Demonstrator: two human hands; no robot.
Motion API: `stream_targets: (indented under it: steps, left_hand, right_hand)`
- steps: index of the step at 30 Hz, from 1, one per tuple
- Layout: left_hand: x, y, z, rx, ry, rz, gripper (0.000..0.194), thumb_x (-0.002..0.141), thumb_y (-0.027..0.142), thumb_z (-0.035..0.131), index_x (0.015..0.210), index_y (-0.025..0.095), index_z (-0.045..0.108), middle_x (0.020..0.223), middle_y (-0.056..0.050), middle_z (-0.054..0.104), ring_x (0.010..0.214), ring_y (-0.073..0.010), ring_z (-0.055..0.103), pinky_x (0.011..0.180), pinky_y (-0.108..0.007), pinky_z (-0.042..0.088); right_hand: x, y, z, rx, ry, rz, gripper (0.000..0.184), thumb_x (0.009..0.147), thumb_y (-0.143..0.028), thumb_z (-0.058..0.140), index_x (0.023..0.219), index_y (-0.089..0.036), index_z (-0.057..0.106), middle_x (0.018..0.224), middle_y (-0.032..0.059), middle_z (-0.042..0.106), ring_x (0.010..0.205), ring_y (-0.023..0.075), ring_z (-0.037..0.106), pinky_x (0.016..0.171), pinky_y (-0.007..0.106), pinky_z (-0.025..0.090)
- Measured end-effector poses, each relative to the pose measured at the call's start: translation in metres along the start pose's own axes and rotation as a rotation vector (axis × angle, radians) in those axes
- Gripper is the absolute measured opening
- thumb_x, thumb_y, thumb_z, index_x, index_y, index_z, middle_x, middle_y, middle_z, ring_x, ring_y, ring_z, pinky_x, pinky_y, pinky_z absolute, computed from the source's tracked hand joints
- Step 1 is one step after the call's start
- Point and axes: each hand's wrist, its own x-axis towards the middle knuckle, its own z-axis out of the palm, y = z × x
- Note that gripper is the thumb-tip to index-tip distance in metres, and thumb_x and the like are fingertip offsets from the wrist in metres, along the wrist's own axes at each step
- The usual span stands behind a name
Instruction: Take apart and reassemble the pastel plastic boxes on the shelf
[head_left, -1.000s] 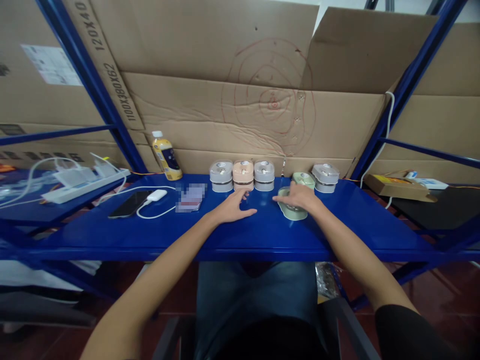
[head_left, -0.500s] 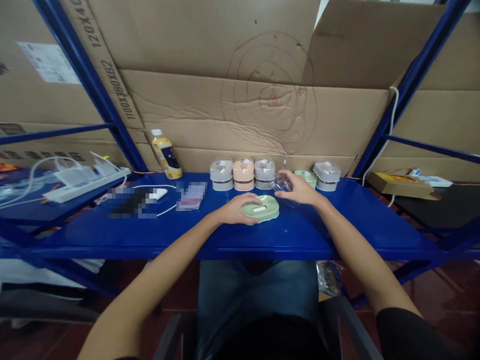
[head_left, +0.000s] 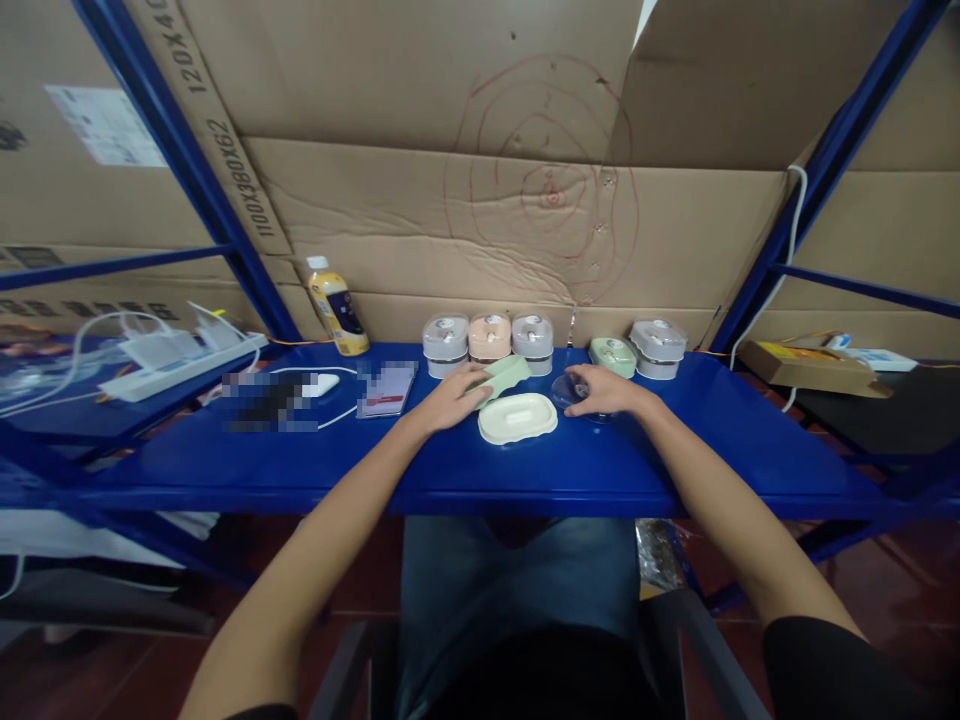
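My left hand grips a light green oval tray-like piece by its left end and holds it tilted. Just in front of it, a cream oval base with wavy edges lies flat on the blue table. My right hand has its fingers curled over a clear plastic cover, low at the table surface. Beyond the right hand stands a small green box without a tall clear top.
Two grey boxes, a peach one and another grey one line the back. A yellow-labelled bottle, a phone and a white cable are left. Blue posts frame the sides.
The left hand has lifted the green piece up and back off the cream base, uncovering it. The right hand has lowered the clear cover to the table, slightly rightward.
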Motion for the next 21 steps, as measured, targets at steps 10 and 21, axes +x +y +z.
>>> stream_targets:
  steps: [10,21]
  left_hand:
    - [-0.008,0.043,0.012,0.017,-0.158,0.137,0.052,0.086,0.047,0.075,0.132,0.025,0.07,0.141,-0.012,0.064,0.13,-0.0345,0.065,0.117,-0.053,0.049]
    - [-0.007,0.045,0.029,-0.172,-0.081,0.06,0.123,0.062,0.051,0.097,0.162,0.021,0.031,0.155,-0.022,0.051,0.143,-0.0435,0.054,0.121,-0.062,0.045]
  right_hand:
    - [-0.004,-0.009,-0.014,0.074,0.352,-0.08,0.084,0.08,-0.058,0.082,0.152,-0.02,0.059,0.15,0.0162,0.064,0.137,0.0383,0.062,0.118,0.056,0.047]
    - [-0.006,-0.063,-0.004,0.259,0.153,-0.394,0.092,0.068,-0.055,0.093,0.149,-0.024,0.063,0.142,0.0134,0.071,0.129,0.0362,0.069,0.113,0.053,0.052]
